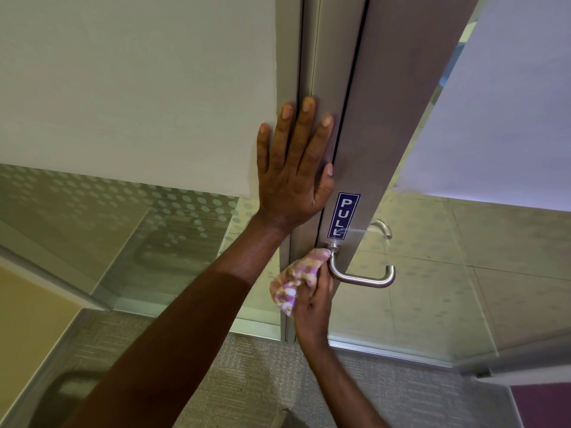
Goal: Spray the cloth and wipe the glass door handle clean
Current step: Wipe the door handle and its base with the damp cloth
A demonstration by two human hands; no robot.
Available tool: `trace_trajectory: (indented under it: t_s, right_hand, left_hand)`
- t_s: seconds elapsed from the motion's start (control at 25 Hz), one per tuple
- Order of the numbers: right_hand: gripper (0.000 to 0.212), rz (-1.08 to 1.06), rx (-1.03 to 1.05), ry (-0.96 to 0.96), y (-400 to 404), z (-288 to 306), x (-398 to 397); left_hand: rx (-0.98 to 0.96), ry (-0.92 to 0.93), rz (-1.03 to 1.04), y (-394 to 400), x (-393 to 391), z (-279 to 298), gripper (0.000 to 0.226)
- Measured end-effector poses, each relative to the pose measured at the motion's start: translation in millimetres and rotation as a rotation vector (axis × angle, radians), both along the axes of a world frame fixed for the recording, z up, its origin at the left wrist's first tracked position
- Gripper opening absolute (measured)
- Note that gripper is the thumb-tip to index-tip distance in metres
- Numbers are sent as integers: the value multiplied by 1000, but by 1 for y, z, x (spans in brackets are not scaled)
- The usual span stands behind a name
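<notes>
A brushed steel lever handle sticks out from the grey metal door frame, just under a blue PULL sticker. My right hand grips a pink and cream checked cloth and presses it against the handle's neck near the round base. My left hand lies flat and open on the frame's edge above the sticker, fingers spread. No spray bottle is in view.
Frosted glass panels with a dot pattern flank the door on both sides. A second lever shows through the glass on the far side. Grey carpet lies below, and a purple panel sits at the bottom right.
</notes>
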State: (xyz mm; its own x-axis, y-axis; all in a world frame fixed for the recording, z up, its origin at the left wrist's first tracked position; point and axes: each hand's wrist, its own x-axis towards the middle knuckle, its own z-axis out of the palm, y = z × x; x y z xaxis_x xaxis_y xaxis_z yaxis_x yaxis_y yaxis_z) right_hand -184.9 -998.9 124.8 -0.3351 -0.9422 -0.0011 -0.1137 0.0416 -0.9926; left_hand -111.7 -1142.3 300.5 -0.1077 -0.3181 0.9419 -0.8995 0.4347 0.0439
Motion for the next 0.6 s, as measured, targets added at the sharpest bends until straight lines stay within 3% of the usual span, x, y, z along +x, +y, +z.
trace_trajectory:
  t_s: [0.12, 0.28, 0.4, 0.52, 0.6]
  right_hand:
    - [64, -14, -69, 80, 27, -1, -13]
    - [51, 19, -228, 579, 22, 14, -31]
    - [80, 73, -142, 895, 0, 24, -25]
    - [121, 113, 61, 903, -8, 19, -14]
    - [117, 189, 148, 881, -5, 11, -11]
  left_hand:
    - [0, -3, 1, -1, 0, -1, 59]
    - [-8, 1, 9, -1, -1, -1, 60]
    - [-2, 3, 6, 0, 0, 0, 57]
    - [-4, 3, 9, 1, -1, 0, 57]
    - [6, 7, 7, 2, -1, 1, 57]
